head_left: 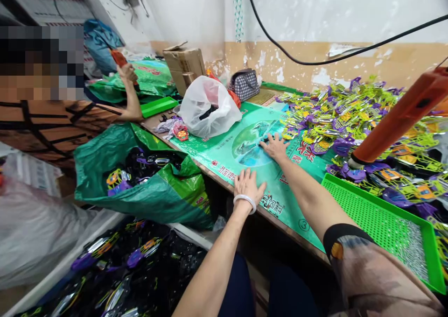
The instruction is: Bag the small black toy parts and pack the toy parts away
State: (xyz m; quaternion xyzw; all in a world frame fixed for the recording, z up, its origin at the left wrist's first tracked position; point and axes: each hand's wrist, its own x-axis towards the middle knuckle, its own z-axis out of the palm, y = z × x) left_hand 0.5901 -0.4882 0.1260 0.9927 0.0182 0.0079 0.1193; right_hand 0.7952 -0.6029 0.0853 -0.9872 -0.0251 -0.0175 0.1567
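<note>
My left hand (248, 186) lies on the front edge of the green printed sheet (224, 151) covering the table, fingers stretched out, a pale bangle (245, 198) round its wrist. Farther in, my right hand (276, 146) rests on the same sheet with its fingers spread. By its fingertips is a small dark bit, too small to name. Just beyond, to the right, spreads a heap of yellow-green and purple plastic parts (336, 116). An orange-red power screwdriver (399, 121) hangs tip-down over that heap.
A green tray (371, 209) holds small metal screws at right. A white plastic bag (210, 111) and a checked pouch (245, 84) stand at the back. Green sacks (140, 191) and a bin (115, 270) of black parts fill the left. A co-worker (52, 125) holds another orange screwdriver.
</note>
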